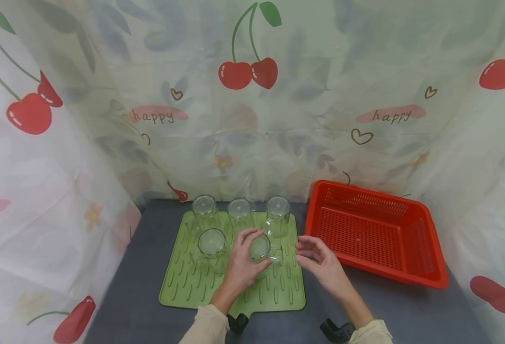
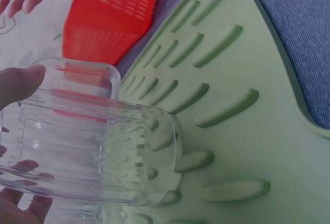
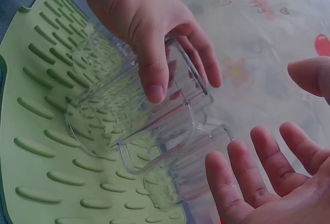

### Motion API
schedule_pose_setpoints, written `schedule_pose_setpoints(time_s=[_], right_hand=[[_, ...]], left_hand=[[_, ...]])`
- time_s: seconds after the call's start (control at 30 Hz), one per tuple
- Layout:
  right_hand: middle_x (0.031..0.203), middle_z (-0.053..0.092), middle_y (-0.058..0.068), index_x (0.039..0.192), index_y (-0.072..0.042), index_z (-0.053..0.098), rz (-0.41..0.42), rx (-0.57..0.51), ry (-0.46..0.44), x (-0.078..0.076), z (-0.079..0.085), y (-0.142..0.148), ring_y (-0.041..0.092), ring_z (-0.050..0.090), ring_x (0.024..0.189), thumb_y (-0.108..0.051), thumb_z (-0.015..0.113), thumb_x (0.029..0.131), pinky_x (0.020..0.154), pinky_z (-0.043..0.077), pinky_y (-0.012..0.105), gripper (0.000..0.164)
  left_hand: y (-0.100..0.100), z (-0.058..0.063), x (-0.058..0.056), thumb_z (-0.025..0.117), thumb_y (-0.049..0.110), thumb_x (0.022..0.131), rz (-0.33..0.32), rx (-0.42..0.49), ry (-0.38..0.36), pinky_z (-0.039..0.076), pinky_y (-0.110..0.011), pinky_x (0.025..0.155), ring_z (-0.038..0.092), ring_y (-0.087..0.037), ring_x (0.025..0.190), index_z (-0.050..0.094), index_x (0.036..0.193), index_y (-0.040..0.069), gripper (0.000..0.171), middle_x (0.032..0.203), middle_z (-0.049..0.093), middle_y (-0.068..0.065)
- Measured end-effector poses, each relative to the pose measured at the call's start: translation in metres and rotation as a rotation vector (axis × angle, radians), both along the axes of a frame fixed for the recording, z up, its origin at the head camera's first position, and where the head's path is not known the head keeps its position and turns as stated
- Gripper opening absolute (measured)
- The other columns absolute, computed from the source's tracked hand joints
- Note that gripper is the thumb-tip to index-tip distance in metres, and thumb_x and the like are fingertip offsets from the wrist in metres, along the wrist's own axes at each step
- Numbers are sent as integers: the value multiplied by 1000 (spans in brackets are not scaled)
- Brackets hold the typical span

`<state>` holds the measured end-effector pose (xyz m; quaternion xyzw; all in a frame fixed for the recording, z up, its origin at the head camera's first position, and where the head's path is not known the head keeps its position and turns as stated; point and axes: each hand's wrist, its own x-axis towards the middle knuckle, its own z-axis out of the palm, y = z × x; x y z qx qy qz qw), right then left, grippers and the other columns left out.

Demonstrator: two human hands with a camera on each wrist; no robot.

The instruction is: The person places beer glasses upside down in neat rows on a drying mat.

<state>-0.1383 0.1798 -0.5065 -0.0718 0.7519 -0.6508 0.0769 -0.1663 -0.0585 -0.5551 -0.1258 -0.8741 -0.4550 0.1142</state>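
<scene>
My left hand grips a clear glass mug around its upper part, thumb on one side and fingers on the other. The mug is upside down, its rim at the ridged green drying mat and its handle turned to the right. In the right wrist view the same mug has its handle toward my right hand. That hand is held apart from the mug, past the mat's right edge, fingers loosely bent and holding nothing. Another upturned mug stands left of my left hand.
Behind, a row of upturned mugs stands on the mat: a left one, a middle one and a right one. A red plastic basket sits right of the mat on the dark tabletop. A patterned curtain surrounds the table.
</scene>
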Motion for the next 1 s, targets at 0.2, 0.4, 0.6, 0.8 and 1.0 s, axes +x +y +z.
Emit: schedule_pose_setpoints(time_s=[0.2, 0.4, 0.6, 0.8, 1.0], right_hand=[[136, 58, 17, 144, -11, 49, 2, -3, -4, -1, -1, -1, 17, 62, 119, -17, 70, 98, 93, 57, 22, 51], [135, 59, 17, 143, -11, 49, 3, -2, -2, -2, -1, -1, 17, 62, 118, -19, 71, 97, 93, 57, 23, 52], [134, 59, 16, 143, -12, 50, 11, 3, 12, -4, 0, 0, 16, 62, 117, -22, 70, 97, 94, 57, 23, 51], [133, 60, 14, 143, -13, 50, 7, 7, 17, -5, 2, 1, 28, 60, 124, -22, 69, 98, 95, 55, 21, 49], [131, 62, 11, 143, -12, 51, -18, 69, 72, -7, 3, 2, 19, 61, 122, -26, 67, 100, 97, 53, 19, 48]], left_hand=[[2, -3, -4, 92, 20, 76, -11, -52, -12, 52, -44, 108, 49, -22, 140, 51, 147, 32, 83, 153, 41, 5], [4, -1, -4, 93, 23, 74, -1, -68, 18, 52, -45, 108, 50, -23, 138, 49, 149, 30, 87, 153, 42, 2], [6, 6, -2, 95, 26, 72, 5, -106, 39, 52, -47, 108, 48, -26, 140, 49, 149, 30, 90, 154, 43, 0], [6, 14, 0, 94, 30, 72, 7, -124, -1, 51, -49, 108, 46, -27, 141, 48, 149, 32, 90, 155, 41, 1], [1, 31, 2, 90, 37, 78, -8, -89, 35, 51, -51, 108, 45, -27, 143, 47, 150, 32, 85, 156, 41, 0]])
